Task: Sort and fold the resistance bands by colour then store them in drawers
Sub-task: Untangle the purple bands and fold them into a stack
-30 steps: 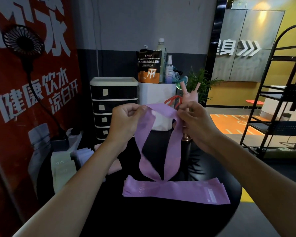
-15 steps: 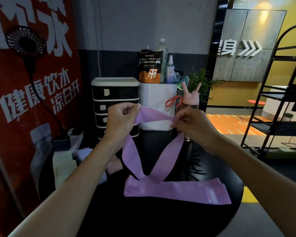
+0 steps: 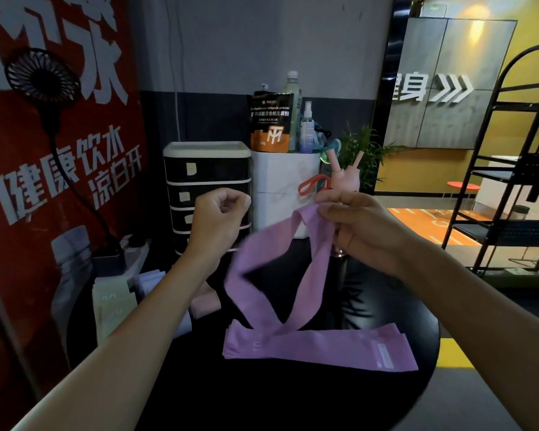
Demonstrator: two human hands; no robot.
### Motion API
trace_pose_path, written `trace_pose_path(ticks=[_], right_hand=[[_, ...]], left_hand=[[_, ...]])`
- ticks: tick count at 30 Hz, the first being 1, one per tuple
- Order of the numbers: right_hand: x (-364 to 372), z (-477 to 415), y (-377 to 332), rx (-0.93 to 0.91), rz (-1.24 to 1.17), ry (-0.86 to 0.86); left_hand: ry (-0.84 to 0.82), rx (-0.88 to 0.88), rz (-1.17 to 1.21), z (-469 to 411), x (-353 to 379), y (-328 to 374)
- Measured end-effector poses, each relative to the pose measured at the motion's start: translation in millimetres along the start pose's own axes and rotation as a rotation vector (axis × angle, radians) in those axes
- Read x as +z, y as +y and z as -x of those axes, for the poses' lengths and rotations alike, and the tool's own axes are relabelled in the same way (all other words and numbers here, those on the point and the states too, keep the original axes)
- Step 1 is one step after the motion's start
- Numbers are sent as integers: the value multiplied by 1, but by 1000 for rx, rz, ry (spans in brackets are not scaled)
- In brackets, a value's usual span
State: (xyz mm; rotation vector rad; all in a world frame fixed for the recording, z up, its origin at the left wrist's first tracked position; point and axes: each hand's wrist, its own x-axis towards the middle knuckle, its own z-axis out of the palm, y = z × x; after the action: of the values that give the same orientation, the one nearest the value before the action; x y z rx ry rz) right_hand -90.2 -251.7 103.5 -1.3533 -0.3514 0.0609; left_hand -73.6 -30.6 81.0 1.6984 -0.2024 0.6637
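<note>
You are pinching the top fold of a purple band point(image 3: 308, 275) in your right hand point(image 3: 364, 231), with the fingers curled round it, up to the right of the black drawer unit point(image 3: 206, 169). The loop is hanging down from that grip, its left side blurred. Its lower end is resting across a flat stack of purple bands point(image 3: 324, 346), which is lying on the round black table point(image 3: 293, 399) in front of the drawer unit and to its right. Your left hand point(image 3: 217, 220) is hovering just in front of the drawer unit's fronts, curled into a loose fist with nothing showing in it, apart from the band. Pale green bands point(image 3: 112, 303) are sitting in front of the drawer unit to its left, and pink bands point(image 3: 204, 303) are lying directly in front of it.
</note>
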Motion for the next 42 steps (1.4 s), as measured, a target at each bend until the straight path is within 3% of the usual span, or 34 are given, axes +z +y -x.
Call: trace_pose_path(ticks=[7, 19, 24, 32, 37, 42], right_hand=[[19, 0, -8, -22, 108, -28], [22, 2, -1, -55, 175, 113], [25, 3, -1, -117, 157, 163], [22, 1, -1, -179, 181, 181], [20, -2, -7, -224, 460, 121], [13, -1, -7, -270, 574, 245]], left_hand=[[-251, 160, 49, 17, 8, 27], [-138, 277, -7, 13, 15, 33], [-264, 210, -79, 13, 18, 34], [-285, 215, 34, 16, 18, 39], [-244, 250, 47, 12, 18, 43], [-245, 182, 110, 17, 17, 29]])
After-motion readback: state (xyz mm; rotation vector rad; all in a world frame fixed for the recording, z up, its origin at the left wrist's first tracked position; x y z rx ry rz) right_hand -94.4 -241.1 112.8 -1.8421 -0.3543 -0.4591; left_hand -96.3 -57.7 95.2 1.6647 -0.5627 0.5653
